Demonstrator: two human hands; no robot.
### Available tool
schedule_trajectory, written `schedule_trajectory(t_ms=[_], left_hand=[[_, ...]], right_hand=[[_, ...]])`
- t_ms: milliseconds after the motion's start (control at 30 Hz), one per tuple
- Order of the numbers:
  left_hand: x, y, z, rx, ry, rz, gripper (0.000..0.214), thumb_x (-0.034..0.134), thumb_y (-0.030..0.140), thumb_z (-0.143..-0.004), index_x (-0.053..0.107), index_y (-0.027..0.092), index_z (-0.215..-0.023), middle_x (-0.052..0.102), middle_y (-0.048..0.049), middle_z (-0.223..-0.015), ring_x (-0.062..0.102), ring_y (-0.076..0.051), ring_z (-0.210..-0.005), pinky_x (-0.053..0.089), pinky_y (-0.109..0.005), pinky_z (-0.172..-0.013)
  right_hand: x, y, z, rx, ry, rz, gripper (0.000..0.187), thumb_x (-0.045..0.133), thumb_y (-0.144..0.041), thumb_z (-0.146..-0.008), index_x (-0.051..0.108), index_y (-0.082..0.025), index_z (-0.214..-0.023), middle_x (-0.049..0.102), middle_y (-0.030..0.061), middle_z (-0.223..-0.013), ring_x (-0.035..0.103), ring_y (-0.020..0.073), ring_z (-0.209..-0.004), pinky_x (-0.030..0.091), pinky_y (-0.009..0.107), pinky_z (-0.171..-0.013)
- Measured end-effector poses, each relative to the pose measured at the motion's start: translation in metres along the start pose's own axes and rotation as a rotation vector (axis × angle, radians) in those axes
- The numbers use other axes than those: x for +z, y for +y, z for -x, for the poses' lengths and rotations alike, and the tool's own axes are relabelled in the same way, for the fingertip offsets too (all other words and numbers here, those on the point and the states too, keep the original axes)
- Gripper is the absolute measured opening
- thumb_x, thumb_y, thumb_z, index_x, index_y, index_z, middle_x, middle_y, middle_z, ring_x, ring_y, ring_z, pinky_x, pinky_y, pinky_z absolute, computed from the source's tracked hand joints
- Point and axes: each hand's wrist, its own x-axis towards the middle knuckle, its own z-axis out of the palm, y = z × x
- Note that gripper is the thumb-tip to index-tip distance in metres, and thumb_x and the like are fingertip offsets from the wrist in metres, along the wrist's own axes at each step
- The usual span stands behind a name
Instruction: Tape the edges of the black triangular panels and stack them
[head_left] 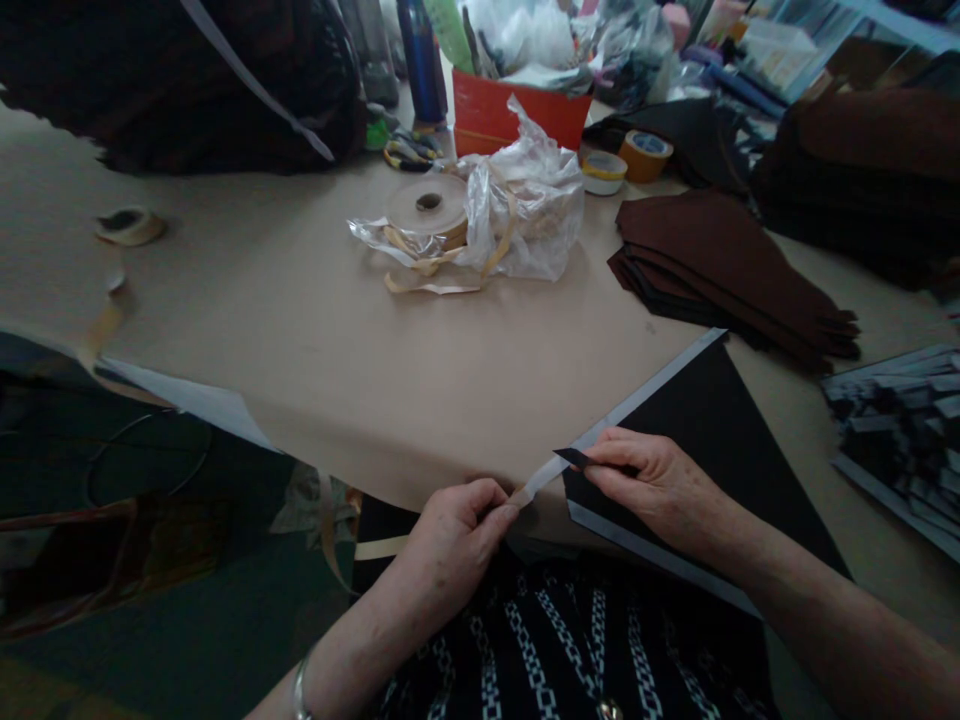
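Note:
A black panel [727, 440] lies at the table's front edge with pale tape strips along two of its sides. My left hand [461, 535] is closed, pinching the end of the tape strip [546, 476] that runs off the panel's upper edge. My right hand [660, 490] rests over the panel, its fingers closed on a flat black pointed piece [571, 457]. The tip of that piece lies right by the tape. Whether it is a blade or a scrap of material I cannot tell.
A tape roll in plastic wrap [427, 205] sits mid-table, and a smaller roll [131, 226] at the left trails tape over the edge. Brown and black cut pieces [705, 255] are stacked at right. Behind stand a red box [517, 112] and yellow-black scissors [411, 152].

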Motion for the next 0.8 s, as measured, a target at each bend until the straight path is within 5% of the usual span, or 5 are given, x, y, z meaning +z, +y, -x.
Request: schedule_trajectory(t_ms=[100,267,800], left_hand=[[0.0,-0.001,0.001,0.008,-0.007,0.003,0.028,0.048,0.036,-0.085,0.052,0.018,-0.064,0.043,0.0061,-0.054,0.035,-0.009,-0.051,0.029,-0.025,-0.052],[-0.002,0.0,0.002,0.036,-0.01,-0.013,0.027,0.048,0.034,-0.085,0.052,0.018,-0.064,0.042,0.0061,-0.054,0.034,-0.009,-0.051,0.029,-0.025,-0.052],[-0.003,-0.001,0.001,0.063,-0.02,-0.026,0.028,0.047,0.035,-0.084,0.051,0.017,-0.062,0.042,0.0058,-0.054,0.035,-0.009,-0.051,0.028,-0.024,-0.051]], right_hand=[[0.007,0.004,-0.001,0.104,-0.006,-0.002,0.021,0.051,-0.024,-0.082,0.069,-0.019,-0.093,0.061,-0.0009,-0.07,0.053,0.0103,-0.062,0.041,0.023,-0.058],[0.013,0.003,0.0,0.152,0.077,0.111,0.049,0.055,-0.024,-0.08,0.053,-0.014,-0.128,0.055,-0.0044,-0.059,0.048,0.0093,-0.053,0.038,0.023,-0.054],[0.028,0.003,0.004,0.135,0.081,0.374,0.045,0.047,-0.03,-0.084,0.052,-0.02,-0.128,0.062,-0.0008,-0.067,0.052,0.0124,-0.058,0.035,0.025,-0.056]])
